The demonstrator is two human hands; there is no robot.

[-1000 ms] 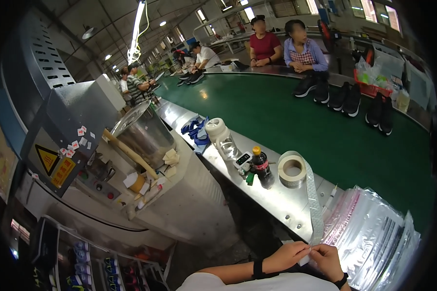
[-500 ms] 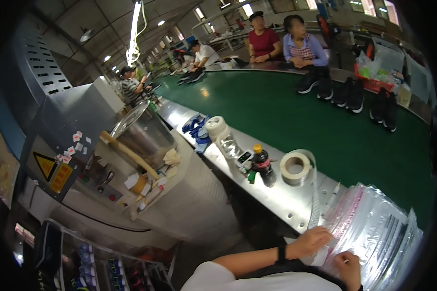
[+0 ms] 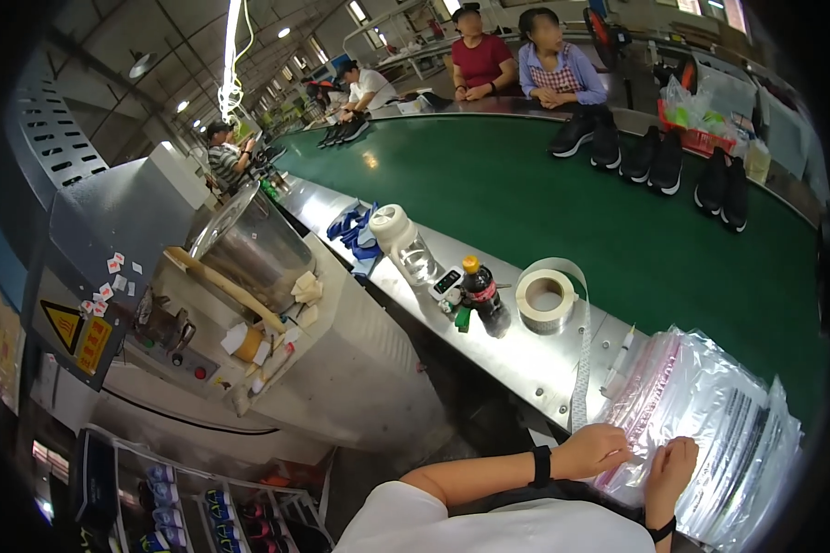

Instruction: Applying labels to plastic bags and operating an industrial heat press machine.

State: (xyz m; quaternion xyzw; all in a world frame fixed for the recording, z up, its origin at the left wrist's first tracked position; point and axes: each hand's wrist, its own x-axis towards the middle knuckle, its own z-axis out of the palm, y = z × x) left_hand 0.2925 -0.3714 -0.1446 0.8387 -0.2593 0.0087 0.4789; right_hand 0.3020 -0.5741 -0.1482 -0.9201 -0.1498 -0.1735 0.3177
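Note:
A stack of clear plastic bags (image 3: 724,433), with a pink strip along its left side, lies on the near right end of the metal ledge. My left hand (image 3: 597,450) is closed at the near left edge of the top plastic bag, its fingers pressed together on the film. Just to its right, my right hand (image 3: 673,465) has its fingers curled on the same bag, a little in from the edge. The fingertips of both hands are partly hidden. A label roll (image 3: 546,302) stands beyond the stack, its loose strip hanging down toward my left hand.
Along the metal ledge (image 3: 563,369) stand a dark drink bottle (image 3: 480,284), a clear jug (image 3: 406,244) and blue cloths (image 3: 353,230). Behind runs a green conveyor belt (image 3: 452,184) bearing black shoes (image 3: 652,161). Two people sit across it. A grey machine (image 3: 341,369) is at left.
My right hand has moved up and forward onto the bags, with its wrist now showing. My left hand has stayed near the bag edge. The whole view has shifted slightly.

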